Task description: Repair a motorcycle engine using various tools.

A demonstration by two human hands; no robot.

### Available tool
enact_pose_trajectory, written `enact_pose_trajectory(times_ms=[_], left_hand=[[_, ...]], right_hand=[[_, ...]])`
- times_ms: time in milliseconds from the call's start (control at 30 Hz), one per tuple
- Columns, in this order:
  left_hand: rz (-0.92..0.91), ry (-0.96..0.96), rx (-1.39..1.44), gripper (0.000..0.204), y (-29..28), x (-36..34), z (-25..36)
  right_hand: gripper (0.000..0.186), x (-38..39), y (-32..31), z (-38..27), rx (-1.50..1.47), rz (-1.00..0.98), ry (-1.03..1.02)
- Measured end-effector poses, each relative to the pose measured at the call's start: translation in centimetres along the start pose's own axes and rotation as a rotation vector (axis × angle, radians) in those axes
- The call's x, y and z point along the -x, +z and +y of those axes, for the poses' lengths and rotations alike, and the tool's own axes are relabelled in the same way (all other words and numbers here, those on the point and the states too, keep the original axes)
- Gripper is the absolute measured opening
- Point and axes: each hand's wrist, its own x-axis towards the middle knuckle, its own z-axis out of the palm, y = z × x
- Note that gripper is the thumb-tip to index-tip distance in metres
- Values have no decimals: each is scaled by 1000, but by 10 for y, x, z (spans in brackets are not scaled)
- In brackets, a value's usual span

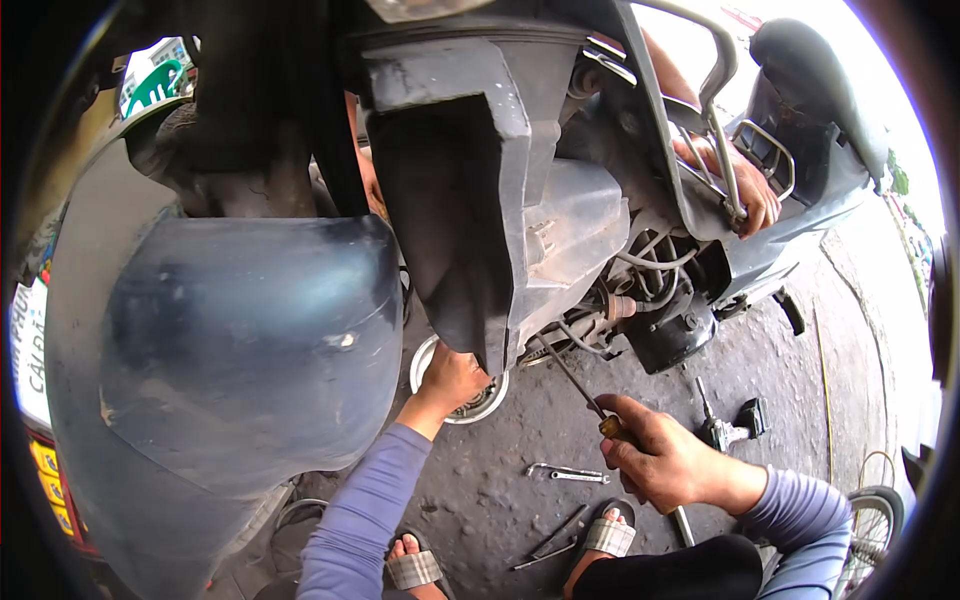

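Observation:
A motorbike with its grey-black plastic bodywork fills the upper middle. My left hand (455,382) is curled at the bottom tip of the dark plastic panel (505,215), gripping its lower edge; part of the fingers is hidden behind it. My right hand (665,455) is closed round the amber handle of a screwdriver (573,378). The long metal shaft points up and left, its tip by the lower right side of the panel, near cables and the dark engine parts (675,330). Below my left hand, a pale round wheel rim (487,408) is partly covered.
Another person's hand (757,190) rests on the metal rail at the right; more of their fingers (370,185) show left of the panel. A front fender (250,340) bulges at the left. On the ground lie a cordless impact wrench (735,425), wrenches (570,473) and thin dark rods (558,532).

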Motion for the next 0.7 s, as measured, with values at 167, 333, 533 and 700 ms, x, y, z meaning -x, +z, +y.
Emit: enact_pose_trajectory(times_ms=[167,333,533,700], left_hand=[[12,159,4,44,-9,-7,2],[138,146,-12,37,5,-11,1],[111,217,-228,18,10,-4,-22],[143,228,-171,17,12,-4,-18]], right_hand=[[54,2,-12,-52,195,4,51],[55,-9,-18,-93,30,-31,376],[54,-26,-4,-116,-78,37,489],[53,-21,17,-105,-192,157,481]])
